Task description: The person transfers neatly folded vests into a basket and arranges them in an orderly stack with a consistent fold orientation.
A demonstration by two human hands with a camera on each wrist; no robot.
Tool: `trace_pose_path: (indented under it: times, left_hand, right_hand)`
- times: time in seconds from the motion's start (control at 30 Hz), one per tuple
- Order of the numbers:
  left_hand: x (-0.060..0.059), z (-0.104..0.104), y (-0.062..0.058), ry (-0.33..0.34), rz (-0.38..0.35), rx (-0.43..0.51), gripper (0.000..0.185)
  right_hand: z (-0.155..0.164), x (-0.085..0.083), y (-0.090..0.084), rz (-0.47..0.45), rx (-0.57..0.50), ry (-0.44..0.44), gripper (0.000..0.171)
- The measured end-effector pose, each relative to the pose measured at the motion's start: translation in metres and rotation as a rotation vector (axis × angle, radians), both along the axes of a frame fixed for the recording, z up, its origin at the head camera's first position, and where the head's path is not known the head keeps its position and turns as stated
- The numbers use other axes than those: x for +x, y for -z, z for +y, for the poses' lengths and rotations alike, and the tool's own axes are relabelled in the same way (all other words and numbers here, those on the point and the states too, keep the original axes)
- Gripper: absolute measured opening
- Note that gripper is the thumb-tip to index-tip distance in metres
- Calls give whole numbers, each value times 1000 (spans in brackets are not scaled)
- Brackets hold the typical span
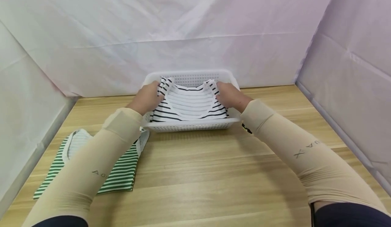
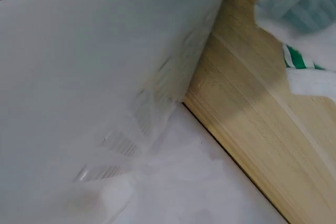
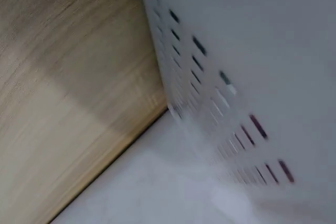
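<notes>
While the left hand (image 1: pixel 148 97) and right hand (image 1: pixel 229 95) each pinch a side of the black-striped shirt (image 1: pixel 188 105) in the white basket (image 1: pixel 192 125), it sags between them. Soft, light cloth like this likely handles best gripped at both folded edges

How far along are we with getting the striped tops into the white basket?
Looks done: the black-striped top lies folded inside the white basket. In hand: the left hand and right hand hold its two sides, at the basket's edges. Left: the green-striped top lies folded on the wooden table, outside the basket and partly under the left sleeve. Roughly halfway, I'd judge.
</notes>
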State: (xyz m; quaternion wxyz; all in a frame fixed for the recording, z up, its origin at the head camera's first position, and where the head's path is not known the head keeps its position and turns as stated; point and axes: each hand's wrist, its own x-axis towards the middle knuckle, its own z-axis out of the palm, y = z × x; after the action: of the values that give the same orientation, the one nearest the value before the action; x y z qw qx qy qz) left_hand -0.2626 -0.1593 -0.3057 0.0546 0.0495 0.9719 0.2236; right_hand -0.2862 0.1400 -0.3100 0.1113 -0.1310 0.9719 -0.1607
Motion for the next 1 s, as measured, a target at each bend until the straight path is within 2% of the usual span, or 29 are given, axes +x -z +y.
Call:
trace_pose_path:
  times: [0.2,0.37,0.47,0.67,0.87,1.0]
  left_hand:
    - [3,5,4,12,54,-124,64]
    - [3,6,7,31,105,-264,65]
    - [4,6,9,52,131,-318,58]
    - [6,8,15,101,226,-383,43]
    - [6,7,21,140,299,-398,32]
    - [5,4,21,206,307,-374,24]
  right_hand:
    - [-3,3,4,47,27,0,51]
    - [-6,6,2,23,33,15,54]
    - [-8,8,1,4,47,19,58]
    - [-7,10,3,52,63,9,61]
    - [-7,7,3,142,126,-25,47]
    - [-7,6,4,172,144,-114,37]
